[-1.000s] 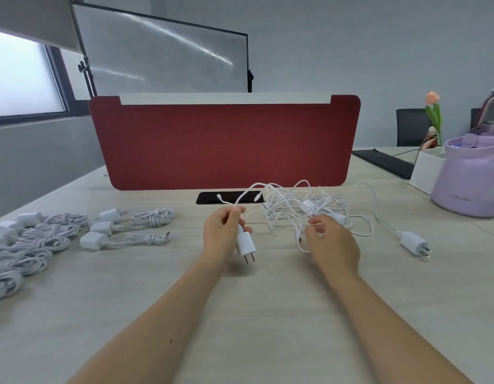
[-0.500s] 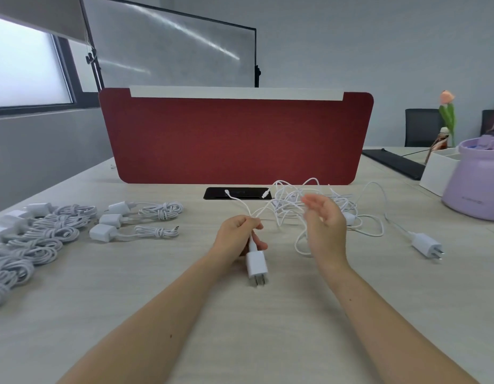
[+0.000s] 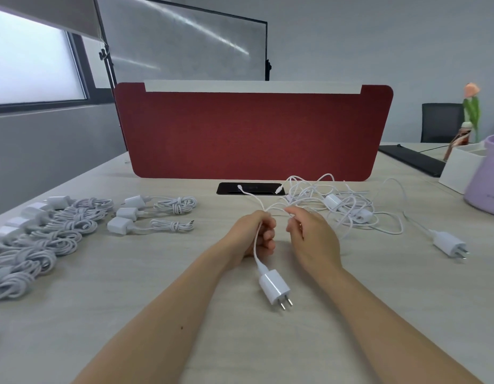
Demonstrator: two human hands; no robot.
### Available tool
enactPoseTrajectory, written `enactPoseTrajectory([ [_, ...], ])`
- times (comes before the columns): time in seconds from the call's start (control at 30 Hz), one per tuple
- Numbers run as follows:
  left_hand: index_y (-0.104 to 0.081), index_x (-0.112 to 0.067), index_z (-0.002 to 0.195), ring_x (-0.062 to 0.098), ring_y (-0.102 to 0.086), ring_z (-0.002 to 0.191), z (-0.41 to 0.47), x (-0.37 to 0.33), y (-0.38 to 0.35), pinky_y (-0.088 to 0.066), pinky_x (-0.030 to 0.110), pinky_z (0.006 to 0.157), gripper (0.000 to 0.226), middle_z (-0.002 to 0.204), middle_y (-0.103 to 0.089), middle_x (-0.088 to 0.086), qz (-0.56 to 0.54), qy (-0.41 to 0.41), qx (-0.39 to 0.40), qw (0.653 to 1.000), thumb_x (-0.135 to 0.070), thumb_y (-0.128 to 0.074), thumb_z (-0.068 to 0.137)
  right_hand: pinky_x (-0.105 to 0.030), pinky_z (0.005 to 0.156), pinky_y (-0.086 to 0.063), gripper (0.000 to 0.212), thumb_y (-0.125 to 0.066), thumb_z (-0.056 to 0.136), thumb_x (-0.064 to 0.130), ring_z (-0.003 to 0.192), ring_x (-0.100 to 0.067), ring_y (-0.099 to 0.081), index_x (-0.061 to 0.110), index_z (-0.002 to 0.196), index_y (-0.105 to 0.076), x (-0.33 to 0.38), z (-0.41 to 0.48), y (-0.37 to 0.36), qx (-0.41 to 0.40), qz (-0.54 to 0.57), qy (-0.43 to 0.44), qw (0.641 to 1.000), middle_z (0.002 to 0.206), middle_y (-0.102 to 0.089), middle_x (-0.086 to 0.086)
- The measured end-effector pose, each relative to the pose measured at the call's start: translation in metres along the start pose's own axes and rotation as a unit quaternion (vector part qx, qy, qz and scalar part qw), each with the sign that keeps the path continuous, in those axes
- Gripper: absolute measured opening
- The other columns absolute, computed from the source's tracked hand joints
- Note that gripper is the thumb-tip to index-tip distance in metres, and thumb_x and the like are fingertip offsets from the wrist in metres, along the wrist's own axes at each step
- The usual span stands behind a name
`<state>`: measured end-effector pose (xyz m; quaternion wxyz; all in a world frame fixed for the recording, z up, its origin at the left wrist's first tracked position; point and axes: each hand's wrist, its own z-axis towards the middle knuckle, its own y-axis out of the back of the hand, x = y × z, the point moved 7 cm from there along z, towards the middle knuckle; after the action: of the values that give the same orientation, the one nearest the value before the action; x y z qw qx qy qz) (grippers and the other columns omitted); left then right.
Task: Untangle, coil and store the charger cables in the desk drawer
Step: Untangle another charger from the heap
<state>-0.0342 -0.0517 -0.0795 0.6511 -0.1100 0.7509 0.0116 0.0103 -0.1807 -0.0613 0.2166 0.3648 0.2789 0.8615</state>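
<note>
Charger cables (image 3: 342, 206) lie in a white tangle on the tabletop (image 3: 365, 314), right of middle toward the far edge. Finished coils (image 3: 46, 239) sit along the left edge. My left hand (image 3: 251, 234) has its fingers (image 3: 268, 231) wrapped round one white cord (image 3: 255, 246), whose wall plug (image 3: 273, 286) trails toward the near edge. My right hand (image 3: 312, 239) pinches the same cord just beside, fingers curled, where it runs into the knot. The cord looks light, limp and smooth, so I judge it will slide if drawn gently but cinch if yanked. The best hold is near the stiff plug, feeding loops through one at a time.
</note>
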Motion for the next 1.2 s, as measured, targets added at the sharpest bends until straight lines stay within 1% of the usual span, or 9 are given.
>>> enactPoseTrajectory([
  [0.2,-0.058,-0.016,0.078,0.011,-0.06,0.066,0.006,-0.001,0.003,-0.051,0.023,0.06,0.034,0.071,-0.056,-0.002,-0.149,-0.055,-0.067,0.985,-0.028,-0.041,0.105,-0.035,0.076,-0.048,0.028,-0.05,0.1,0.026,0.091,-0.015,-0.059,0.028,0.127,-0.06,0.007,-0.003,-0.006,0.048,0.023,0.015,0.998,0.092,-0.069,0.008],
  [0.37,-0.063,-0.018,0.119,0.023,-0.069,0.099,0.007,-0.004,0.023,-0.056,0.041,0.092,0.023,0.117,-0.064,0.006,-0.343,-0.096,-0.098,0.929,-0.029,-0.054,0.101,-0.034,0.081,-0.039,0.027,-0.048,0.101,0.032,0.075,-0.016,-0.055,0.02,0.086,-0.068,0.019,-0.01,-0.015,0.107,-0.069,0.098,0.987,0.077,-0.065,0.008],
  [0.43,-0.058,-0.017,0.122,0.022,-0.069,0.076,0.01,0.001,0.038,-0.061,0.039,0.07,0.027,0.104,-0.062,0.007,-0.37,-0.079,-0.138,0.915,-0.031,-0.056,0.099,-0.033,0.088,-0.036,0.032,-0.048,0.099,0.035,0.076,-0.015,-0.054,0.022,0.075,-0.064,0.019,-0.01,-0.016,0.12,-0.084,0.097,0.984,0.074,-0.064,0.007],
  [0.5,-0.053,-0.018,0.116,0.01,-0.046,0.045,0.013,0.006,0.054,-0.043,0.021,0.04,0.02,0.079,-0.049,0.002,-0.358,-0.062,-0.199,0.91,-0.031,-0.049,0.1,-0.031,0.087,-0.034,0.038,-0.051,0.096,0.038,0.071,-0.015,-0.051,0.023,0.061,-0.052,0.013,-0.007,-0.015,0.123,-0.096,0.082,0.984,0.064,-0.057,0.006],
  [0.63,-0.039,-0.018,0.101,0.007,-0.02,0.033,0.012,0.004,0.072,-0.013,0.013,0.033,0.031,0.063,-0.034,-0.002,-0.351,-0.046,-0.24,0.904,-0.048,-0.031,0.105,-0.025,0.077,-0.038,0.028,-0.071,0.082,0.026,0.078,-0.008,-0.051,0.015,0.06,-0.057,-0.003,-0.003,0.002,0.06,0.072,0.019,0.995,0.067,-0.059,0.006],
  [0.73,-0.039,-0.018,0.087,0.007,-0.019,0.033,0.014,0.009,0.068,-0.01,0.012,0.034,0.046,0.055,-0.028,-0.004,-0.369,-0.006,-0.207,0.906,-0.06,-0.026,0.101,-0.018,0.073,-0.037,0.024,-0.071,0.082,0.017,0.083,-0.004,-0.05,0.023,0.069,-0.053,-0.002,-0.001,0.009,0.022,0.175,0.007,0.984,0.078,-0.054,0.01],
  [0.87,-0.051,-0.012,0.09,0.005,-0.02,0.03,0.019,0.009,0.05,-0.012,0.012,0.03,0.049,0.047,-0.028,-0.006,-0.273,0.033,-0.118,0.954,-0.047,-0.021,0.106,-0.025,0.075,-0.043,0.013,-0.059,0.096,0.031,0.088,-0.005,-0.052,0.023,0.091,-0.05,0.01,-0.002,0.008,0.041,0.176,0.044,0.983,0.091,-0.052,0.011],
  [1.03,-0.046,-0.013,0.083,0.006,-0.027,0.034,0.007,0.007,0.018,-0.016,0.012,0.029,0.049,0.055,-0.043,0.0,-0.163,0.081,0.021,0.983,-0.048,-0.02,0.105,-0.034,0.059,-0.043,0.016,-0.061,0.095,0.038,0.057,-0.006,-0.044,0.026,0.09,-0.053,0.017,-0.005,0.013,0.021,0.197,0.032,0.98,0.065,-0.052,0.014],
  [1.2,-0.045,-0.016,0.079,0.004,-0.025,0.038,-0.014,0.009,-0.018,-0.011,0.015,0.035,0.07,0.055,-0.046,-0.002,0.037,0.098,0.173,0.979,-0.078,-0.015,0.091,-0.038,0.062,-0.046,0.016,-0.072,0.087,0.037,0.059,-0.016,-0.059,0.031,0.089,-0.057,0.01,-0.005,0.01,0.005,0.258,-0.031,0.966,0.065,-0.063,-0.001],
])
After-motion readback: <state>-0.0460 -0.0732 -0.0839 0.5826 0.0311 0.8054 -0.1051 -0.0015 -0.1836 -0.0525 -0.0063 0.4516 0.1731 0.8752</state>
